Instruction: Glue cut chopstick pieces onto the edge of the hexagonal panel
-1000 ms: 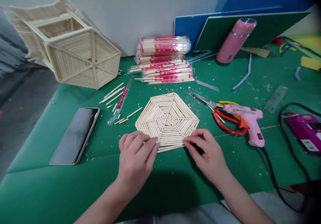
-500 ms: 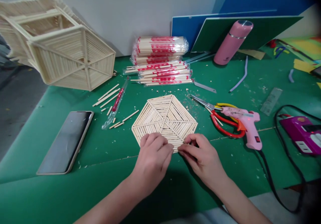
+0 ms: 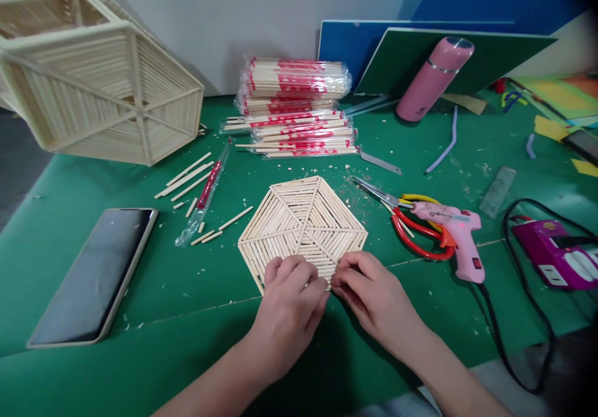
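A flat hexagon panel point(image 3: 303, 220) made of glued wooden sticks lies on the green table point(image 3: 140, 373). My left hand point(image 3: 289, 308) rests with curled fingers on the panel's near edge. My right hand point(image 3: 374, 298) pinches the same edge just to the right, fingertips almost meeting those of the left hand. The sticks under the fingers are hidden.
A large stick-built hexagonal structure point(image 3: 93, 86) sits at the far left. Packs of chopsticks point(image 3: 294, 105) lie behind the panel, loose sticks point(image 3: 187, 177) to their left. A phone point(image 3: 93, 273) lies left; red scissors point(image 3: 411, 230), pink glue gun point(image 3: 458, 230), purple device point(image 3: 555, 255) and pink flask point(image 3: 432, 77) are right.
Both hands have slid inward along the panel's near edge until they nearly touch. The view has shifted, so everything sits slightly further left.
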### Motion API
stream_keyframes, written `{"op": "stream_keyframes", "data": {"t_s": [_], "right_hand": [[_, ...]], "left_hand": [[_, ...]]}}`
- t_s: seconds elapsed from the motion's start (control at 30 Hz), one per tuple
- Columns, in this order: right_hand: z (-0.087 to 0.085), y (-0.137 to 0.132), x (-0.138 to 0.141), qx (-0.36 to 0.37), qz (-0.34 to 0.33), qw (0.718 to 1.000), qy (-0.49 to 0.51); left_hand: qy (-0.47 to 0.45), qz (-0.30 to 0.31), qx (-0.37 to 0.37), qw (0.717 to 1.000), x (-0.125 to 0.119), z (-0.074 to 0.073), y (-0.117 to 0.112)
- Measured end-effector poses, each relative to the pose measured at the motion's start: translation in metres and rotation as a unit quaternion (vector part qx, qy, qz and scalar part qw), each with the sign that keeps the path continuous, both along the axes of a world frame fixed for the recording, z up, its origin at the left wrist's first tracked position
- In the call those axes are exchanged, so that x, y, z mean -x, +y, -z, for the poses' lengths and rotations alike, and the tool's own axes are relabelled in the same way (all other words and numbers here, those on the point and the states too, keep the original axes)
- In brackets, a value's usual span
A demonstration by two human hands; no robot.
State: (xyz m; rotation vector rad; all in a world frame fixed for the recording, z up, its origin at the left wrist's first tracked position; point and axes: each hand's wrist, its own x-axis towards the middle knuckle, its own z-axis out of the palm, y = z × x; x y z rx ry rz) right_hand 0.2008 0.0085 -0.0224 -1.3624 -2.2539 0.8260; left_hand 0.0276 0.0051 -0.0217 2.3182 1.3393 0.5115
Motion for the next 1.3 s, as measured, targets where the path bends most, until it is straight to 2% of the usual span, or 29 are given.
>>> {"op": "stream_keyframes", "data": {"t_s": [0.27,0.43,0.67,1.2,1.3], "right_hand": [[-0.002,0.003,0.002,0.001,-0.014,0.999,-0.035],[-0.003,0.004,0.0,0.005,-0.015,1.0,-0.024],[0.0,0.004,-0.001,-0.041,-0.036,0.997,-0.052],[-0.008,0.008,0.002,0.015,-0.053,0.997,-0.053],[-0.01,0.007,0.004,0.005,-0.045,0.998,-0.044]], "left_hand": [[0.0,-0.007,-0.011,1.0,-0.001,0.001,0.001],[0.006,-0.006,-0.027,1.0,-0.002,-0.002,0.0],[0.028,-0.017,-0.039,0.999,-0.002,-0.001,-0.002],[0.046,-0.031,-0.048,0.997,-0.004,-0.005,-0.005],[0.039,-0.033,-0.041,0.998,-0.004,-0.006,-0.004]]}}
